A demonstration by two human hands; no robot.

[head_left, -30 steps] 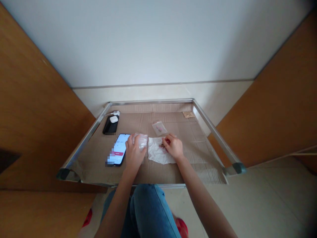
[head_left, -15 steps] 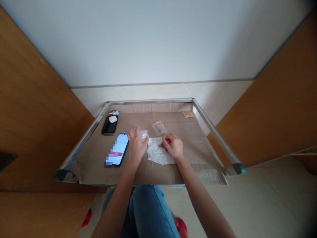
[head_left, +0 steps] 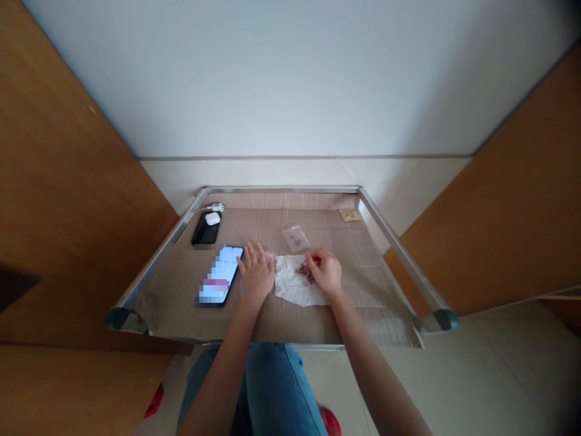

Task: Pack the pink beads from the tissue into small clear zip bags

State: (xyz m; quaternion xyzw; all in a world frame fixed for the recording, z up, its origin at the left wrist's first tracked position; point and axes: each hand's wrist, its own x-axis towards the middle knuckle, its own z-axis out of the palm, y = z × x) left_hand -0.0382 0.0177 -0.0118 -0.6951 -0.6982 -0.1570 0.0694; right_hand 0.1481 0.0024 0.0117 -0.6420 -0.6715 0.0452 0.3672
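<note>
Phone [head_left: 227, 269] at left; beside it the left hand [head_left: 258, 275], earlier curled, spreads flat over clear plastic [head_left: 271, 257]. Right hand [head_left: 325, 271] bunches over reddish beads [head_left: 305, 274] on white tissue [head_left: 290, 289], hold unclear. Cardboard [head_left: 254, 227] lines the metal frame [head_left: 281, 189] before a pale wall [head_left: 295, 79].

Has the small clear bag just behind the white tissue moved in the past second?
No, not visibly: the clear bag keeps its place relative to the metal frame's back rail; both shift slightly together as the view moves.
</note>
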